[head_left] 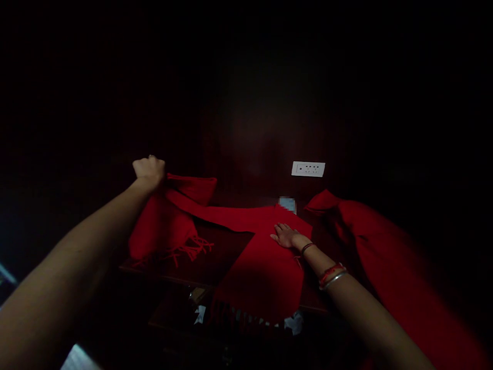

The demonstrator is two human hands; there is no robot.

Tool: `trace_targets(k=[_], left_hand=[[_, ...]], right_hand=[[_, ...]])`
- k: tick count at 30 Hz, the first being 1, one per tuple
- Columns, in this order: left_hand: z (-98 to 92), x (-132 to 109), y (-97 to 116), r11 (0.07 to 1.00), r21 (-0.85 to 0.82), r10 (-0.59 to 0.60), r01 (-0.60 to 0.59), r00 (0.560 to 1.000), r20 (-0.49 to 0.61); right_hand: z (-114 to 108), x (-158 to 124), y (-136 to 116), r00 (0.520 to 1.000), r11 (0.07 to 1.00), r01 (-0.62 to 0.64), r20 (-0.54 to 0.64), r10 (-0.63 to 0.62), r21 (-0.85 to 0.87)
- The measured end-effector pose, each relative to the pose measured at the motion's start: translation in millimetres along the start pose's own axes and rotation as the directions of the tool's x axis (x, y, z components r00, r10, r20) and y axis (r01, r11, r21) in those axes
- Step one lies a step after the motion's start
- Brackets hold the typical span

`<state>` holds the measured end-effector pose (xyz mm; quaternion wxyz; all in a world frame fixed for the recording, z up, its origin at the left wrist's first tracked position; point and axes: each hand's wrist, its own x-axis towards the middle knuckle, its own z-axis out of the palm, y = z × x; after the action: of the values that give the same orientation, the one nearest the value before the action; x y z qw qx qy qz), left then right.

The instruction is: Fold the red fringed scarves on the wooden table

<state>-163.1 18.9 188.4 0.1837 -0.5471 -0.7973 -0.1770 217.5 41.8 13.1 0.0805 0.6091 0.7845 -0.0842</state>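
Note:
A red fringed scarf [265, 257] lies across a dark wooden shelf, one fringed end hanging over the front edge. My left hand [150, 169] is a fist raised at the left, closed on the scarf's other part, which drapes below it with its fringe near the shelf. Between the two hands the cloth runs as a narrow band. Flat on the scarf rests my right hand [285, 236], fingers stretched out and spread. Bracelets circle the right wrist and forearm.
Another piece of red cloth [389, 257] spreads at the right. A white socket panel [308, 169] is on the dark back wall. A small pale blurred item [287, 204] stands behind the scarf. Pale scraps [200, 314] show beneath the shelf [223, 252]. Surroundings are very dark.

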Motion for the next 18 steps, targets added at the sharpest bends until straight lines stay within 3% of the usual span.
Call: trace_targets(k=[3, 5, 8, 10, 11, 12, 14, 15, 16, 17, 18], left_hand=[[-17.9, 2, 21, 0.998, 0.044, -0.037, 0.043, 0.991, -0.127], [-22.5, -3, 50, 0.999, -0.047, 0.004, -0.012, 0.985, -0.170], [-10.5, -27, 111, 0.955, -0.222, 0.154, -0.194, 0.971, -0.182], [9.9, -53, 154, 0.875, -0.334, 0.331, -0.350, 0.937, -0.115], [22.1, -67, 172, 0.816, -0.404, 0.433, -0.414, 0.900, -0.048], [34.5, -82, 186, 0.731, -0.493, 0.549, -0.472, 0.836, 0.015], [56.3, -105, 202, 0.567, -0.667, 0.737, -0.482, 0.659, 0.150], [64.8, -111, 202, 0.529, -0.704, 0.774, -0.474, 0.609, 0.172], [71.8, -114, 198, 0.534, -0.702, 0.773, -0.472, 0.608, 0.180], [77.5, -114, 189, 0.572, -0.665, 0.746, -0.480, 0.642, 0.179], [82.6, -110, 178, 0.643, -0.595, 0.689, -0.482, 0.704, 0.173]], right_hand=[[0, 0, -2, 1.000, 1.000, -0.001, 0.006, 0.001, 0.004], [-3, -1, -3, 1.000, 1.000, 0.005, 0.012, -0.005, 0.023], [-15, -3, -3, 0.996, 0.980, 0.048, -0.079, -0.033, 0.196], [-25, -9, -2, 0.974, 0.883, 0.117, -0.228, -0.012, 0.454], [-30, -13, -2, 0.960, 0.785, 0.168, -0.278, 0.007, 0.597], [-33, -18, -1, 0.956, 0.659, 0.212, -0.294, 0.015, 0.722], [-34, -28, 1, 0.972, 0.406, 0.220, -0.237, -0.010, 0.887], [-33, -32, 2, 0.982, 0.320, 0.183, -0.188, -0.015, 0.929], [-30, -35, 2, 0.990, 0.276, 0.134, -0.140, 0.001, 0.952], [-26, -37, 2, 0.993, 0.272, 0.097, -0.112, 0.041, 0.957], [-23, -37, 1, 0.989, 0.313, 0.080, -0.116, 0.096, 0.946]])
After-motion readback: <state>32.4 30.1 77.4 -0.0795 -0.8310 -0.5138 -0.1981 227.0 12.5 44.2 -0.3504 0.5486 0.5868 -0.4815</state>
